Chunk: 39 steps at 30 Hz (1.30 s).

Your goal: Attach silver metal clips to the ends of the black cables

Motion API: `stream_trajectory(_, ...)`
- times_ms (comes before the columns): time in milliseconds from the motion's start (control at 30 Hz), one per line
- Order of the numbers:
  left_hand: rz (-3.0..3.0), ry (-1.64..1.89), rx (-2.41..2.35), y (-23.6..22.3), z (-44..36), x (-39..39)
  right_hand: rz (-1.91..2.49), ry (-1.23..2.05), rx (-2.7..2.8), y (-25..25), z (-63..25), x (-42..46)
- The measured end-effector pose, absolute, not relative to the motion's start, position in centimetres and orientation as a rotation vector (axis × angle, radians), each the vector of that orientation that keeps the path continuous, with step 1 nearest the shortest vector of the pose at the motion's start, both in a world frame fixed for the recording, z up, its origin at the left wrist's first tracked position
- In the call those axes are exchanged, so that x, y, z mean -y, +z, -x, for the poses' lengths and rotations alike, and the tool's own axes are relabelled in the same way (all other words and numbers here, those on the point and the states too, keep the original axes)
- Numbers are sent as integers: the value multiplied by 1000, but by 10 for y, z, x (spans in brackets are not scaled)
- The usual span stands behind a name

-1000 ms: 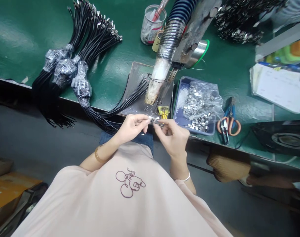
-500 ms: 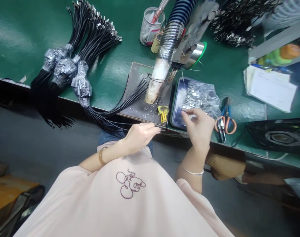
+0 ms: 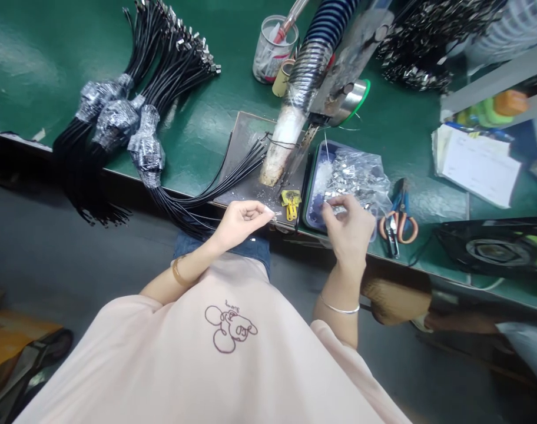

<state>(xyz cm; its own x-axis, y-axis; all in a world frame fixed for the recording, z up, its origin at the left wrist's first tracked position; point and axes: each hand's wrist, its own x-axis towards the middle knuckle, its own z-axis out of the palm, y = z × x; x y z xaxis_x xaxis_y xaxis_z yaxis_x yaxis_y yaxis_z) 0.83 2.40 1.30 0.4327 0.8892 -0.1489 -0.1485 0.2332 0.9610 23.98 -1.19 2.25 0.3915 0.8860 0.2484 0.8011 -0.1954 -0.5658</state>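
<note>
One cable end (image 3: pixel 277 216) sits left of the blue tray (image 3: pixel 312 214), pinched by the left hand (image 3: pixel 242 225); I judge it light, springy, fine-tipped and bendable, best held just behind the tip. Over the tray the right hand (image 3: pixel 350 228) curls, thumb near fingers; whether they clamp anything I cannot tell.

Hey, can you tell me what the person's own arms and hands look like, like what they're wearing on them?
Both the left hand and the right hand are gloveless. Loose, plain pale pink sleeves leave the forearms bare. The left wrist has a brownish band; the right has a thin, silvery bangle.
</note>
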Motion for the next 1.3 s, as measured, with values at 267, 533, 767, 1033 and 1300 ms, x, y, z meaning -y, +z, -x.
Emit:
stream_trajectory(267, -1142, 871, -888, 11, -12, -18, 1653, 267, 1048, 37, -206, 28)
stream_trajectory(533, -1319, 923, -902, 16, -12, -16, 1596, 595, 1283, 21, -163, 31)
stream_trajectory(767, -1423, 937, -906, 14, -12, -16, 1560, 615, 1373, 19, -157, 27)
stream_trajectory(1033, -1470, 942, -924, 14, -13, -15, 1558, 578, 1418, 22, -157, 29)
stream_trajectory(1300, -1460, 932, -913, 15, -10, -15, 1546, 565, 1441, 27, -157, 28)
